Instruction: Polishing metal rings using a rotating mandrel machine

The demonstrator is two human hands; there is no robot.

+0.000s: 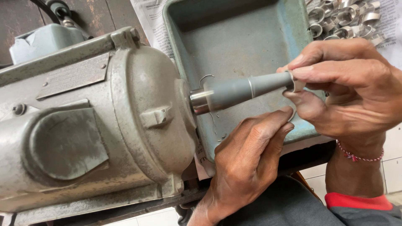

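A newspaper-covered bench (146, 16) is filling the background, with pale floor tiles showing below its edge. A grey bench motor (92, 121) is taking up the left half of the view, its tapered spindle (243, 88) pointing right over a worn blue-green metal tray (234, 37). The tray is lying nearly bare, with only a few thin wire scraps in it. A heap of shiny metal rings (345, 19) is waiting on the paper beyond the tray, so most pieces appear unworked. The right hand (351, 92) is pinching a small ring (296, 81) at the spindle's tip between thumb and forefinger. The left hand (247, 163) is resting below, fingers curled and holding nothing, its fingertips near the ring; whether they are touching it is hard to tell.
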